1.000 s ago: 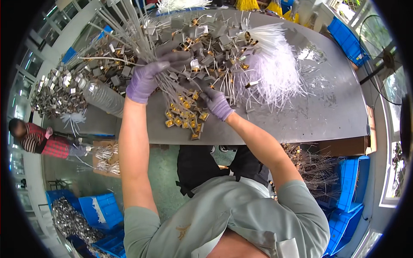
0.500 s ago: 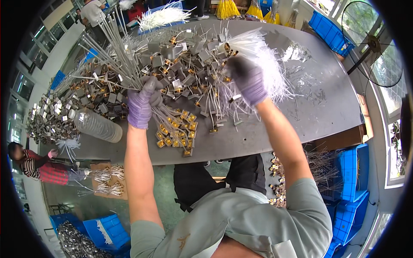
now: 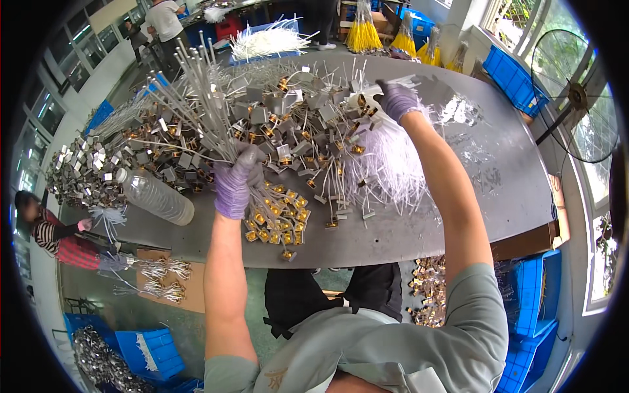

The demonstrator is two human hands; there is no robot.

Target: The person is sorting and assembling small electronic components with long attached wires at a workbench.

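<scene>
My left hand (image 3: 236, 183), in a purple and grey glove, is closed around a bundle of grey cables (image 3: 203, 111). The long cable ends fan out up and away to the left. Below the fist, the square gold-faced ends (image 3: 278, 219) hang together over the table's near edge area. My right hand (image 3: 398, 101), gloved alike, reaches to the far side of a heap of thin white strands (image 3: 390, 164). Its dark fingertips are blurred, so what they hold, if anything, cannot be made out. Between the hands spreads a pile of grey-block cable pieces (image 3: 308, 131).
A clear plastic bottle (image 3: 156, 196) lies on the grey table (image 3: 485, 209), left of my left hand. White strands fill a blue tray (image 3: 272, 42) at the back. A black fan (image 3: 576, 95) stands at the right. A person in red (image 3: 75, 245) works at the left.
My right hand has moved farther away across the table, from the pile's edge to the far side of the white strands. My left hand still grips its bundle. The whole view has shifted slightly.
</scene>
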